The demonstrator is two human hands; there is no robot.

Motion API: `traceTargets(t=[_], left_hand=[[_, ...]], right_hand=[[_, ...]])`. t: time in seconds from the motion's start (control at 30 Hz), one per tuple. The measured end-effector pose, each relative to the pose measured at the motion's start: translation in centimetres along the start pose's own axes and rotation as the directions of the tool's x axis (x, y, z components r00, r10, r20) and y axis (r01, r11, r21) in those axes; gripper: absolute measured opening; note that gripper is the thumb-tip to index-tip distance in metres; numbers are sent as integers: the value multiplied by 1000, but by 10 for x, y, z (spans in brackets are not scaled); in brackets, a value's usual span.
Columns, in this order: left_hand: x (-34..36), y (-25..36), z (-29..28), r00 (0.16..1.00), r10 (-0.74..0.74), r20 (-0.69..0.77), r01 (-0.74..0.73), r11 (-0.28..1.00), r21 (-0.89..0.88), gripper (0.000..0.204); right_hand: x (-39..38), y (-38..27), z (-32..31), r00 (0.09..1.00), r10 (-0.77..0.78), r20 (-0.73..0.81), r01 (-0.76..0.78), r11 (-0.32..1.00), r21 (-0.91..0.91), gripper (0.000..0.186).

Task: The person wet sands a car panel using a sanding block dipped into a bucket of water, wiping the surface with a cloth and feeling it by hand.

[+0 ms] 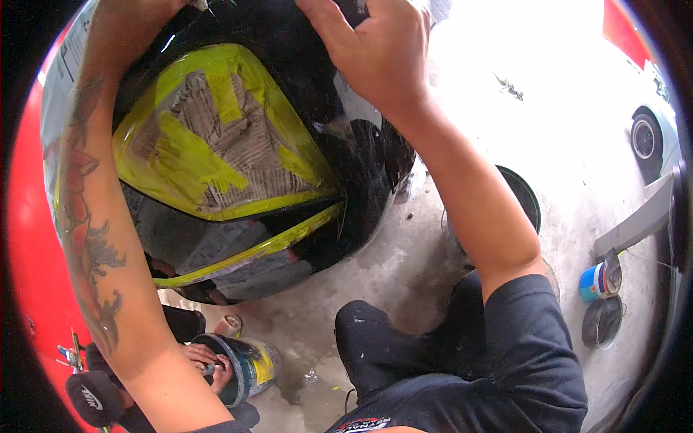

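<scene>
A glossy black car body panel [361,166] fills the upper middle, with wet-looking reflections. Set into it is a light-shaped area covered with newspaper [253,137] and edged with yellow-green masking tape [180,155]. My left hand [148,14] is at the top edge by the panel's upper left; its fingers are mostly cut off, and a small whitish bit shows beside them. My right hand [379,54] is bent over the panel's top, thumb apart from the curled fingers. Something dark shows between them, too cropped to name.
At lower left another person's hands [209,361] work over a dark bucket [256,368], near a can [229,325] and a dark cap [94,400]. A dark bucket [520,195] stands behind my right arm. A blue-and-white can [599,281] and a pale car's wheel [644,137] are at right.
</scene>
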State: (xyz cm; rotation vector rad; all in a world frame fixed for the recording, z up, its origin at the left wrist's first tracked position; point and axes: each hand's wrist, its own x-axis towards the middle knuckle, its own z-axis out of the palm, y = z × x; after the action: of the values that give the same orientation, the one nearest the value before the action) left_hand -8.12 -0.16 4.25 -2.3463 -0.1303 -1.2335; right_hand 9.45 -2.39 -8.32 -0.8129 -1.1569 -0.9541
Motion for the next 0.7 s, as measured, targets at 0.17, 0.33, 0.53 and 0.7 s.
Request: traceTargets(t=[0.17, 0.33, 0.53, 0.7], left_hand=[[7, -6, 0, 999, -37, 14, 34, 980, 196, 25], [1, -1, 6, 998, 36, -56, -27, 988, 153, 24], [20, -55, 19, 989, -118, 86, 142, 916, -375, 23], [6, 3, 11, 999, -40, 2, 40, 999, -17, 22]], right_hand=[[-21, -3, -3, 999, -40, -36, 39, 999, -30, 31], [3, 0, 6, 998, 43, -48, -41, 999, 26, 31], [-30, -9, -17, 997, 49, 59, -45, 997, -69, 32], [-4, -1, -6, 999, 36, 9, -36, 999, -31, 33]])
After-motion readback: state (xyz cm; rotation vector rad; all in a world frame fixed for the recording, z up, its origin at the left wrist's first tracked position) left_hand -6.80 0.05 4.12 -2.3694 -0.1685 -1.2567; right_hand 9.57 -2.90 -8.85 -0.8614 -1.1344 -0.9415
